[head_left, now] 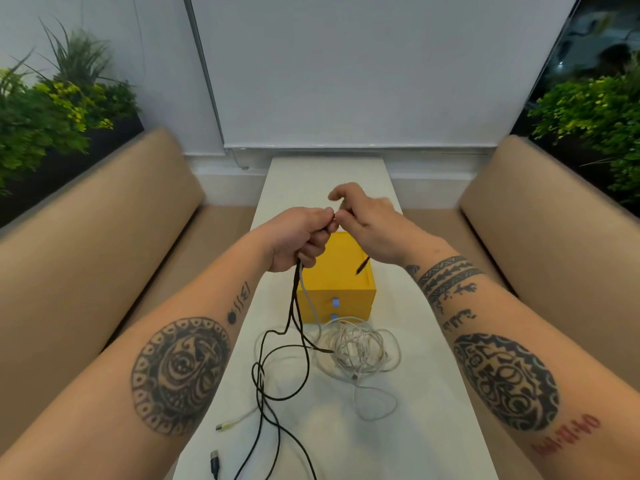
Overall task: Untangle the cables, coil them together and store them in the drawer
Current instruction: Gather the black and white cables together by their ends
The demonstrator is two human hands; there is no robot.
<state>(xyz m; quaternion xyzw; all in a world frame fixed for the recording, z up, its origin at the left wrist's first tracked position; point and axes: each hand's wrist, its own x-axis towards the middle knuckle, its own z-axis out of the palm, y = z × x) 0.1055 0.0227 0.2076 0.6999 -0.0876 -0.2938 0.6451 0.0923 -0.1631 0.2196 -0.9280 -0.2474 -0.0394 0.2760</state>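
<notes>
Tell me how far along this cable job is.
Early. Nothing is coiled or stored yet. The left hand grips the black cable and a white strand; the right hand pinches the black cable beside it. The white tangle lies on the table, and the yellow drawer box is shut.

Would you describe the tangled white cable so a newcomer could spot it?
On the narrow white table, find the yellow drawer box. On its near side lies the white cable, a nest of pale loops, unlike the black cable hanging from the left hand.
</notes>
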